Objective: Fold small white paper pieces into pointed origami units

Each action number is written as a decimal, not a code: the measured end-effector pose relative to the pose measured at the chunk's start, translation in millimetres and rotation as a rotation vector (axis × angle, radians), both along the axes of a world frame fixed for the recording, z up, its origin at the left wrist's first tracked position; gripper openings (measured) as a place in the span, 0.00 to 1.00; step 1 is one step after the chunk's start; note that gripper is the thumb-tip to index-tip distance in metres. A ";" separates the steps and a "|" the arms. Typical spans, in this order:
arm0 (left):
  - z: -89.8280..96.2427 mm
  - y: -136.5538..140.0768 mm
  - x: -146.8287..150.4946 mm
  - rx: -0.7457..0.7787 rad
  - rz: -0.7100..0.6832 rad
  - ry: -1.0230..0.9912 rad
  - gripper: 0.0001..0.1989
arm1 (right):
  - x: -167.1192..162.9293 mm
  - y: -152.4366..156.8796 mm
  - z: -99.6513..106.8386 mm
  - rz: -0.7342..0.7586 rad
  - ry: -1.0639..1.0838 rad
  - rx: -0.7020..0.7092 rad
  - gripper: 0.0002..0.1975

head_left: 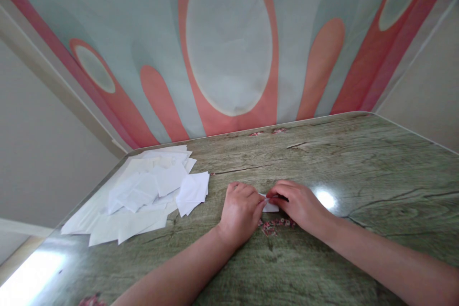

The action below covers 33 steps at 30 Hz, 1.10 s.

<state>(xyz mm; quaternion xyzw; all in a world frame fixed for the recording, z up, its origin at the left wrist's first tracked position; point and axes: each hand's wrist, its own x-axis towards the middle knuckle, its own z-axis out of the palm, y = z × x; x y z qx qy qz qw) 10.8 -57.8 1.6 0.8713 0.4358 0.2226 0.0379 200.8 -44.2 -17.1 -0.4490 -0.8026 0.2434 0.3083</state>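
A small piece of white paper [271,207] lies on the wood-patterned table between my two hands, partly hidden by the fingers. My left hand [241,210] rests on the table with curled fingers, its thumb and fingertips closed on the paper's left side. From the right, my right hand [297,203] pinches the paper's upper edge between thumb and fingers. The two sets of fingertips almost meet over the paper. Whether it is folded there cannot be made out.
Left of my hands lies a spread pile of white paper sheets [143,215], with smaller squares [193,191] on its right edge. The table [376,172] has printed flowers and glossy reflections. Behind it stands a wall panel [229,33] with coral and grey shapes.
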 end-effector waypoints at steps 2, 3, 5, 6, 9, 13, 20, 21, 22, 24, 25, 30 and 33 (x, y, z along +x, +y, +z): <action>0.4 2.5 -2.8 -0.041 0.007 -0.018 0.09 | 0.1 0.3 -0.9 0.000 0.001 0.002 0.04; 0.9 4.9 -5.7 -0.069 0.006 -0.036 0.09 | 0.3 0.4 -0.9 -0.002 0.004 0.001 0.05; 3.0 11.6 -13.9 -0.148 -0.003 -0.098 0.11 | 1.1 0.9 0.2 0.001 0.022 -0.005 0.05; 4.7 15.5 -18.9 -0.202 -0.029 -0.132 0.12 | 1.8 1.3 1.5 0.011 0.039 -0.007 0.04; 12.9 26.2 -33.1 -0.417 -0.125 -0.242 0.16 | 4.5 3.2 7.4 0.057 0.106 0.000 0.04; 22.8 30.5 -40.9 -0.765 -0.144 -0.441 0.17 | 8.1 5.1 16.2 0.082 0.183 -0.015 0.03; 20.9 20.1 -30.6 -0.994 -0.085 -0.639 0.13 | 9.4 3.5 19.7 0.187 0.227 0.032 0.05; 20.6 19.1 -29.3 -1.005 -0.085 -0.688 0.13 | 9.0 2.9 20.0 0.194 0.237 0.029 0.05; 20.4 18.4 -28.3 -1.010 -0.088 -0.731 0.13 | 8.6 2.2 20.7 0.195 0.248 0.013 0.05; 20.9 17.4 -27.3 -0.996 -0.096 -0.784 0.12 | 7.7 0.5 23.4 0.182 0.271 -0.057 0.04; 21.5 17.0 -27.3 -0.981 -0.096 -0.794 0.11 | 7.2 -0.4 25.4 0.167 0.279 -0.108 0.04; 25.6 14.7 -28.3 -0.909 -0.073 -0.793 0.10 | 5.3 -4.8 34.0 0.120 0.309 -0.431 0.06; 26.8 13.4 -26.7 -0.940 -0.083 -0.852 0.08 | 4.8 -6.7 36.3 0.135 0.334 -0.519 0.08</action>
